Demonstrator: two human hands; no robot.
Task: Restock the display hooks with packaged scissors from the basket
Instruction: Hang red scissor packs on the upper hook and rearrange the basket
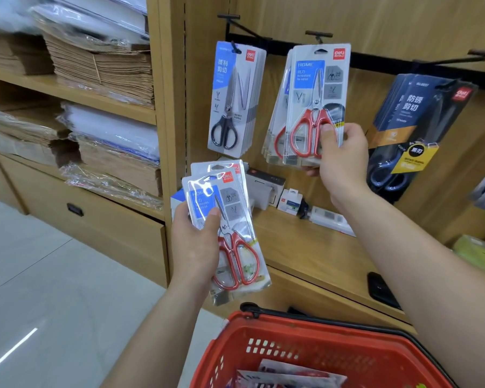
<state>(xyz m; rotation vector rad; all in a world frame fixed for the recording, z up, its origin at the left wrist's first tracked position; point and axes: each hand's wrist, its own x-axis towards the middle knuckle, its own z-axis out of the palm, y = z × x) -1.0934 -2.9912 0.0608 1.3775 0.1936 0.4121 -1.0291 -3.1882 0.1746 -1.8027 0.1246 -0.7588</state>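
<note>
here the front pack of red-handled scissors point(317, 105) on the middle hook point(319, 35) reads "home", "scissors" and carries a red "deli" tag. the right hand point(340, 155) is closed on that pack's lower right corner, thumb on its face. the left hand point(196, 242), nearer and lower left, grips a small stack of the same packs point(224, 219), thumb across the top one. on the left hook hang black-handled scissors point(234, 99), also "deli". the red basket point(314, 348) sits nearest, with more packs inside.
</note>
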